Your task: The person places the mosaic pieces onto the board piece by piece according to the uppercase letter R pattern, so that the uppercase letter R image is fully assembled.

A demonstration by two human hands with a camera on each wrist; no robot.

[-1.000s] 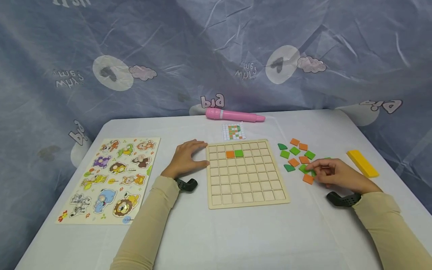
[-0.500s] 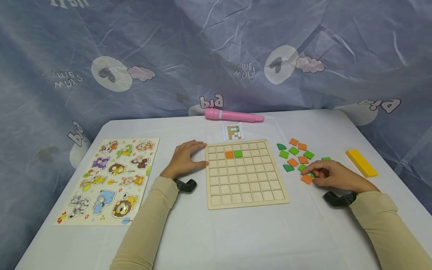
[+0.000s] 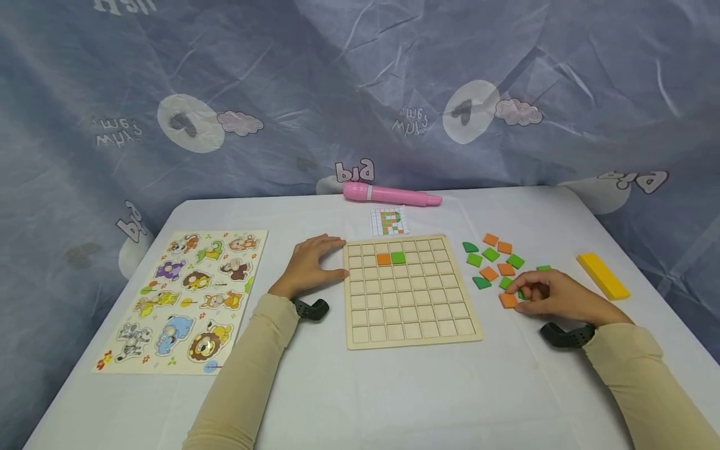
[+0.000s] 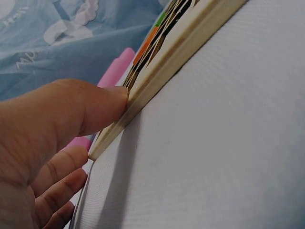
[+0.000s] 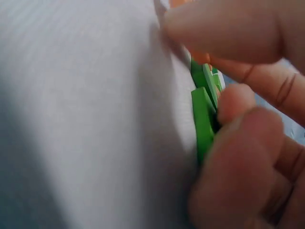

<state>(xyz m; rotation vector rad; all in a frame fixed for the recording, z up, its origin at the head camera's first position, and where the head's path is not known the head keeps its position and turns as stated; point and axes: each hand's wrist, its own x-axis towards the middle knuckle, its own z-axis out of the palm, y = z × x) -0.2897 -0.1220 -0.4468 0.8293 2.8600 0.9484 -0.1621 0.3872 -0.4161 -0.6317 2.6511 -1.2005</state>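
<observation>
My left hand (image 3: pixel 308 265) rests at the left edge of a wooden grid board (image 3: pixel 413 343), thumb and fingers spread. In the left wrist view, the thumb (image 4: pixel 102 110) touches the board's side (image 4: pixel 157 78). One orange tile (image 3: pixel 384 259) and one green tile (image 3: pixel 398 257) sit side by side in the board's upper cells. To the right of the board, my right hand (image 3: pixel 554 295) pinches an orange square tile (image 3: pixel 507 301) between thumb and index finger, low over the cloth. Green tiles (image 5: pixel 203 121) lie close beside the curled fingers in the right wrist view.
Several loose orange and green tiles (image 3: pixel 490 254) lie right of the board. A small pattern card (image 3: pixel 389 221) and a pink pen-shaped object (image 3: pixel 392 194) are behind it. An animal puzzle board (image 3: pixel 185 300) lies at left, a yellow block (image 3: pixel 604 275) at far right.
My right hand's fingertips have shifted from a green tile to the orange square tile, which has moved slightly left and nearer to me. The left hand stays at the board's edge.
</observation>
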